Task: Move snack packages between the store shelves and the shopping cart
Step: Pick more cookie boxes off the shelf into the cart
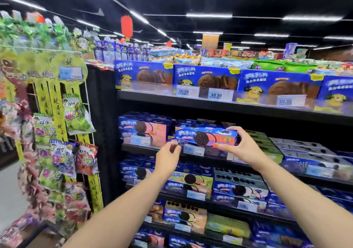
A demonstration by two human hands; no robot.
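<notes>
1. At the centre of the frame, a person's two bare forearms reach up from the bottom edge toward a wall of store shelves [210,102] packed with blue biscuit boxes.
2. The right hand [238,146] grips the right end of a long blue sandwich-cookie box [206,135], with the fingers curled over the top and the thumb underneath.
3. The box is held level and lengthwise at the front of the second shelf from the top, just above a white price tag [193,150] on the shelf rail. Its face shows a dark round cookie on a pink and orange panel.
4. The left hand [167,157] is just below the box's left end. Its fingers are loosely curved and apart, clasping nothing, and it is unclear whether the fingertips touch the box.
5. On the top shelf stands a row of chocolate pie boxes [205,77], blue with yellow cartoon figures, and the labels below them read 10.50.
6. At the left of the frame, a wire rack [87,102] hangs with green, purple and red candy bags [76,113].
7. A red lantern [126,25] hangs from the dark ceiling in the upper middle.
</notes>
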